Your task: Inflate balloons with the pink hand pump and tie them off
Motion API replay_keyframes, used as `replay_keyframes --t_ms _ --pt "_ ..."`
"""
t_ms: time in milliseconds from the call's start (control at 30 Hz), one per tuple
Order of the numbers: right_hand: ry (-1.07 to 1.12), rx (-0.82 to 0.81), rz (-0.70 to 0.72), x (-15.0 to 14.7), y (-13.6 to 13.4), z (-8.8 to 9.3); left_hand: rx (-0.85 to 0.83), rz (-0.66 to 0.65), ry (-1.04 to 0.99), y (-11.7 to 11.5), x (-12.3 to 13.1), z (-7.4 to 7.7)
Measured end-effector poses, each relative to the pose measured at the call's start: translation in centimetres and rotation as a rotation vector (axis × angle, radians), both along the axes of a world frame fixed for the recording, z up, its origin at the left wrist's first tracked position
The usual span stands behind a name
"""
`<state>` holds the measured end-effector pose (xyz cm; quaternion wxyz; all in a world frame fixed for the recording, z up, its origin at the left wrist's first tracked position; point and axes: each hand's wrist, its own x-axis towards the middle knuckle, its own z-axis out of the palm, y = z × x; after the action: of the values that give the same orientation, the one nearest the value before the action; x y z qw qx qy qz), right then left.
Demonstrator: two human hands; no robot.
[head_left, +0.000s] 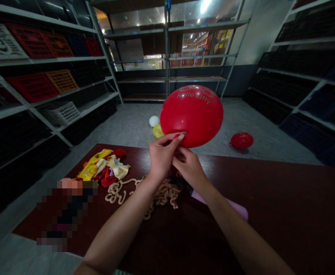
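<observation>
Head view from my end: a round red latex balloon [192, 115] printed with "hello kitty" sits at 12 o'clock above the person's hands, held up clear of the dark red table [270, 214]. Left hand [161, 156] has its fingers closed in a pinch at the balloon's underside, and right hand [189, 169] is curled shut just below it. I can't see the neck behind them, but I'd guess they're gripping it to keep the air in. Pink tube with a black end [221, 201], maybe a hand pump, lies at 4 o'clock, beige twisted rubber strips [164, 194] at 6, crumpled yellow and red deflated balloons [101, 168] at 9.
</observation>
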<state>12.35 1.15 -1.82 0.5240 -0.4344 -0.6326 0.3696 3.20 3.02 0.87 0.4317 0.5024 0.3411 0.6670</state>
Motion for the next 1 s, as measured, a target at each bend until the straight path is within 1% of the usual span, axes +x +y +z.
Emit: replay_keyframes --t_ms 67,133,200,300,400,600,767,867,1000 --pt "-0.021 -0.010 -0.019 0.3 0.3 0.1 -0.025 -0.057 -0.023 0.0 0.3 -0.4" --pt "-0.050 -0.026 -0.089 0.6 0.5 0.2 -0.020 -0.092 -0.008 -0.3 0.6 -0.8" --pt "-0.086 -0.047 -0.156 1.0 0.6 0.2 -0.001 -0.085 0.034 -0.7 0.9 -1.1" --pt "-0.144 -0.034 -0.175 1.6 0.7 0.4 0.033 -0.038 0.066 -1.3 1.3 -1.3" --pt "-0.202 -0.014 -0.151 2.1 0.9 0.6 0.044 -0.029 0.044 -1.5 1.5 -1.3" --pt "-0.214 -0.044 0.017 3.0 1.2 0.6 -0.002 -0.039 -0.016 -1.2 1.2 -1.2" --pt "-0.206 -0.088 0.006 3.0 1.4 0.2 -0.039 -0.066 -0.004 -0.9 1.1 -1.4" --pt "-0.191 -0.066 0.012 3.0 1.5 -0.1 -0.034 -0.065 -0.008 -0.7 1.0 -1.4" --pt "-0.207 -0.020 0.072 3.6 1.7 0.2 -0.025 -0.050 -0.023 0.1 0.3 -1.1"
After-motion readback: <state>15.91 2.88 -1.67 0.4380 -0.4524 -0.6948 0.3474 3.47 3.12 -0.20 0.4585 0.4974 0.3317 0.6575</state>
